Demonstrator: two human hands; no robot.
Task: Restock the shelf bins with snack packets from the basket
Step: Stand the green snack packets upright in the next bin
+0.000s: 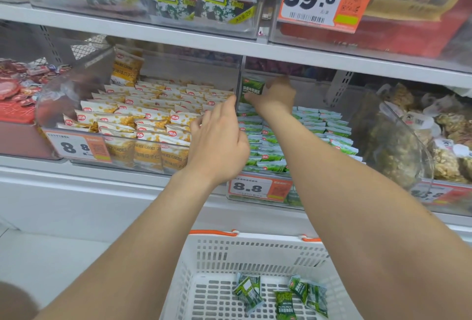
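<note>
2 bare forearms, uncovered up to frame edge, bare hands, L hand [219, 142], R hand [275, 96]

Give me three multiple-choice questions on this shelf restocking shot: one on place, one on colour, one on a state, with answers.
1. Where is the green packet that the right hand holds? A on the top shelf; B at the back of the green-packet bin; C in the yellow-packet bin.
2. What colour are the packets in the basket? A yellow; B red; C green.
3. How is the left hand? A gripping a packet; B open, holding nothing; C gripping the basket handle.
Key: 1 B, it is held up near the bin's back wall. 2 C, green wrappers. 3 B, its fingers stretch out, gripping nothing.
</note>
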